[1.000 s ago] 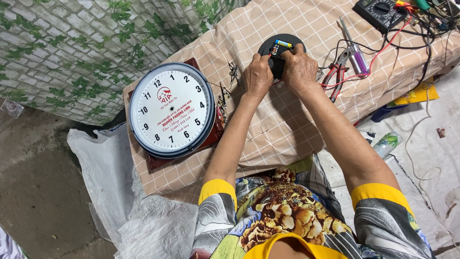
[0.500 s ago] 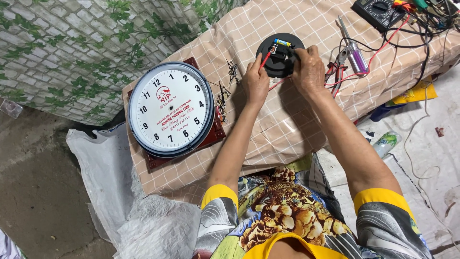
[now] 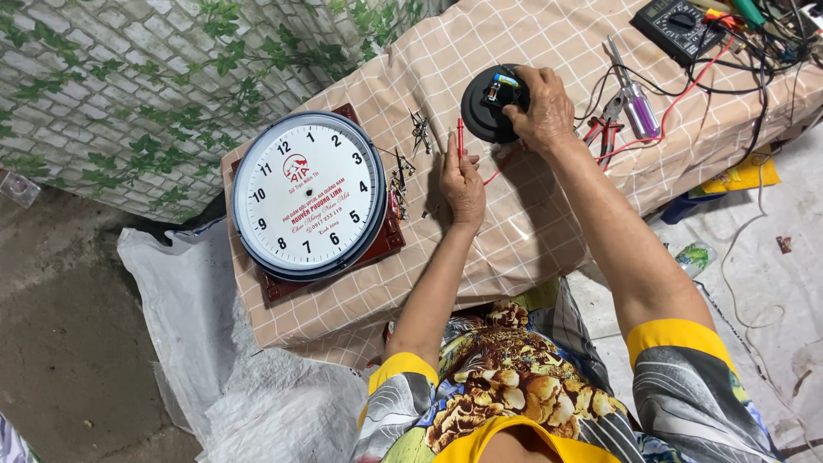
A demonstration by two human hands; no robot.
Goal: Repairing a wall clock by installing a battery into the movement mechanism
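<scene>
My right hand grips a round black clock mechanism with a small battery in it, resting on the checked cloth of a low table. My left hand lies just below and left of the mechanism, holding a thin red probe that points away from me; a red wire runs from it under my right wrist. A round white wall clock face with black numbers lies to the left on a dark red base.
Small clock hands and metal bits lie between the clock face and my left hand. Red-handled pliers, a screwdriver, a black multimeter and tangled wires sit at the far right. White plastic sheet covers the floor.
My left hand has drawn back from the black mechanism toward me with the red probe. My right hand stays on the mechanism.
</scene>
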